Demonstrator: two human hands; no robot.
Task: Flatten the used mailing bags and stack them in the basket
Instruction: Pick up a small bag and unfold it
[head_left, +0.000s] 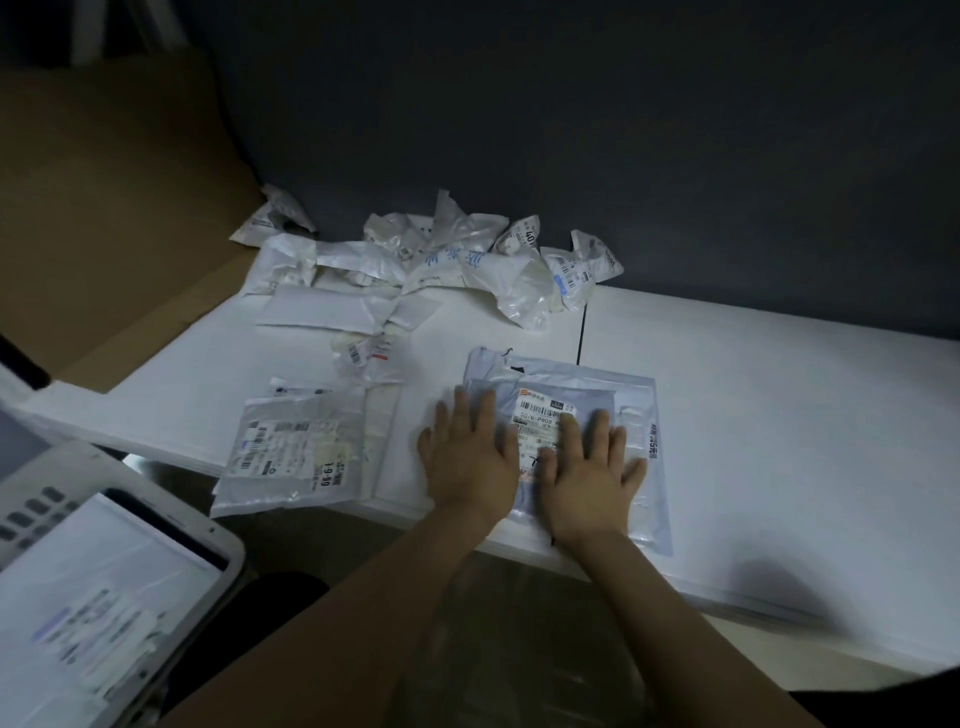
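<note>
Both hands (530, 462) splayed flat, gripping nothing — pressing grey bag (631, 410); basket (156, 499) holds some; crumpled pile (467, 260) remains far.

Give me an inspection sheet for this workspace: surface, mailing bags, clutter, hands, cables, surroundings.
Surface: white table, dimly lit.
Job's things: grey mailing bag under both palms; flattened bag at the near edge; crumpled bags piled at the back; white basket lower left, already holding bags.
Clutter: nothing seen.
Hands: left hand and right hand open, pressing flat.
Cables: nothing seen.
Surroundings: dark wall; cardboard on the left.
</note>
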